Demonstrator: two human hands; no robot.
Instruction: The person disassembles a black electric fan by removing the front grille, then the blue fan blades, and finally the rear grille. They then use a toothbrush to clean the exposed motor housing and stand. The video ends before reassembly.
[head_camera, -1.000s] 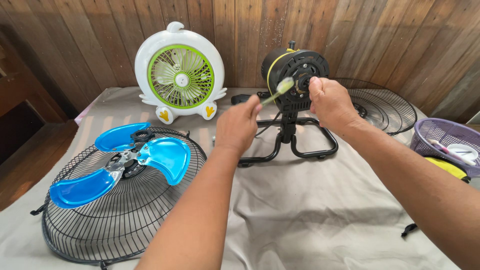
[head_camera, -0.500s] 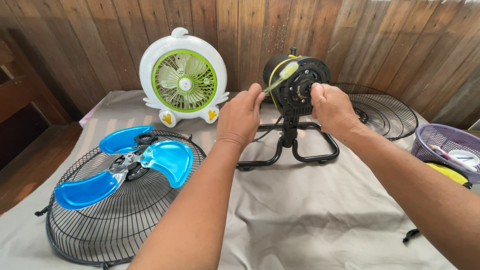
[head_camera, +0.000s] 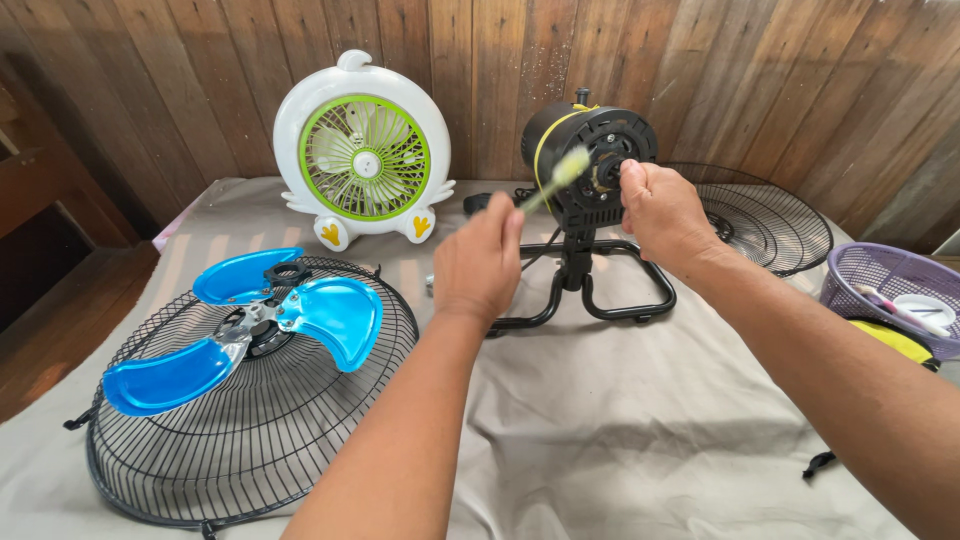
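My left hand (head_camera: 478, 262) grips a thin toothbrush (head_camera: 553, 178), its pale bristles touching the round black plastic fan motor (head_camera: 588, 150). My right hand (head_camera: 662, 212) is closed around the motor's front hub.

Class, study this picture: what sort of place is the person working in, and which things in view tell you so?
Probably an informal home repair spot, perhaps a porch: a wooden plank wall, a cloth-covered table, and fan parts spread out, with a blue fan blade lying on a black wire guard.

Home repair spot, prob. a porch – plank wall (head_camera: 480, 60), cloth-covered table (head_camera: 620, 420) w/ fan parts: grille (head_camera: 250, 440), blue blade (head_camera: 330, 315).
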